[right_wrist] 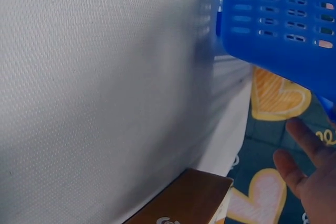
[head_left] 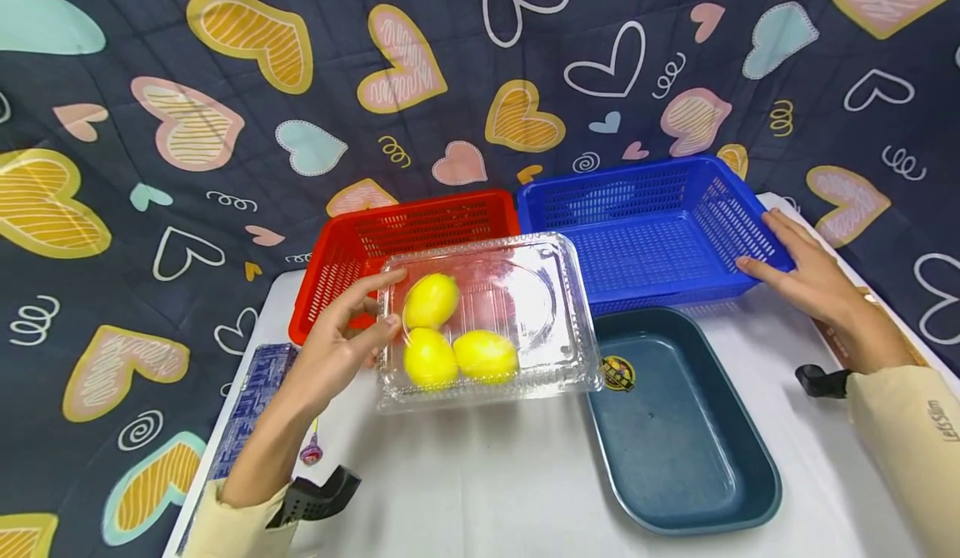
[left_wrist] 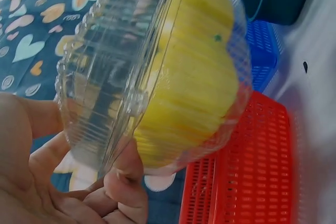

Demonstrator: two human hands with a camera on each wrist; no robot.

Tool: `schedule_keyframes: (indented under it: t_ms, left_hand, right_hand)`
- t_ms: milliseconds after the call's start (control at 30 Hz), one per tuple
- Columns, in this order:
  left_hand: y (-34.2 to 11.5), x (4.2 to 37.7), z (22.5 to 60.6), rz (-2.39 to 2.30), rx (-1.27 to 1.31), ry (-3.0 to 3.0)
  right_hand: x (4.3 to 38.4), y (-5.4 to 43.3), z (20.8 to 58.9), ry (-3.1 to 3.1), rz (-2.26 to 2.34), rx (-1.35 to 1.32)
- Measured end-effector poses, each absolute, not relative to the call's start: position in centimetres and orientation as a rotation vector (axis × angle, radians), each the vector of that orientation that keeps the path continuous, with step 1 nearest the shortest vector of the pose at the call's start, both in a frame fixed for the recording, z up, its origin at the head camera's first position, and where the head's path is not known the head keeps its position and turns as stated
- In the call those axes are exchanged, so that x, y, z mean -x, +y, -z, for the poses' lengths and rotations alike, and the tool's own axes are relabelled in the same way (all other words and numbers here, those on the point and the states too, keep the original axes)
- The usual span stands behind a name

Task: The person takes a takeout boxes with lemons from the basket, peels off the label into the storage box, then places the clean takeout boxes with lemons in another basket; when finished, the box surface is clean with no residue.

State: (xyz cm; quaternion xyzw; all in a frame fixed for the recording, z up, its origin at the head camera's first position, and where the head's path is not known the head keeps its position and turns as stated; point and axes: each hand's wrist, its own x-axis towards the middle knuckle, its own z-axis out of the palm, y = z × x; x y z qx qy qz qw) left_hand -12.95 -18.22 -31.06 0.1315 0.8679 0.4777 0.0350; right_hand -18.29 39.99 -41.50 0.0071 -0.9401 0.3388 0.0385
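My left hand grips the left end of a clear plastic clamshell box, held above the table and tilted. Inside it, three lemons gather toward the left side. The left wrist view shows the thumb and fingers around the box's edge, with the yellow lemons pressed together behind the clear wall. At the right, my right hand holds the rim of a blue plastic basket near its front right corner. Two spread fingers show below that rim in the right wrist view.
A red basket stands at the back left, partly behind the box. A dark teal tray lies in front of the blue basket. A brown box is by the table's right edge. Patterned blue material lies along the left edge.
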Motion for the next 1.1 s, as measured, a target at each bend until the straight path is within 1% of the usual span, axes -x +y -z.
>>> schedule_keyframes:
  t_ms: [200,500,900,1100]
  left_hand:
    - [-16.5,14.9,30.6,-1.504,-0.411,2.668]
    - [-13.8,17.6,30.0,-1.491,-0.515,2.671]
    - [-10.0,21.1,30.2,-1.648,-0.638,2.563]
    - [-8.2,22.6,30.7,-1.615,-0.708,2.586]
  right_hand:
    - [18.3,40.0,41.6,-2.877,-1.044,-0.02]
    - [18.2,40.0,41.6,-2.87,-1.057,-0.017]
    - [18.1,39.9,41.5,-2.85,-1.063,-0.033]
    - [18.1,39.9,41.5,-2.847,-1.07,-0.037]
